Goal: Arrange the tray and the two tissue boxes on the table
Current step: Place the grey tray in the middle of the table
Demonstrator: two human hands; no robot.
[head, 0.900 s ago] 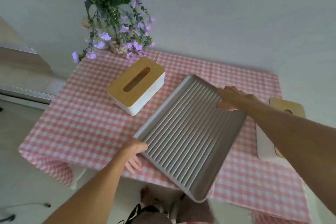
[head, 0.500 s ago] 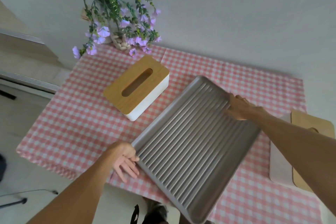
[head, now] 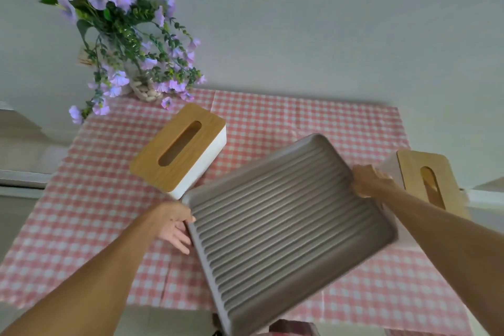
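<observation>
One head-worn wide-angle view, looking forward and steeply down over a table.

The camera sits above the near edge of the table [head: 272, 117], which wears a pink checked cloth, and faces the pale wall [head: 327, 22] behind it. Both forearms reach in from the bottom corners, so the left hand [head: 174, 224] and right hand [head: 368, 181] fall close to the lens near the centre, at either side of the tray [head: 286, 226]. The wide lens bends the edges: the flowers [head: 122, 35] lean in at top left, and the far table edge bows. No second view is given, so nothing is shared.
</observation>
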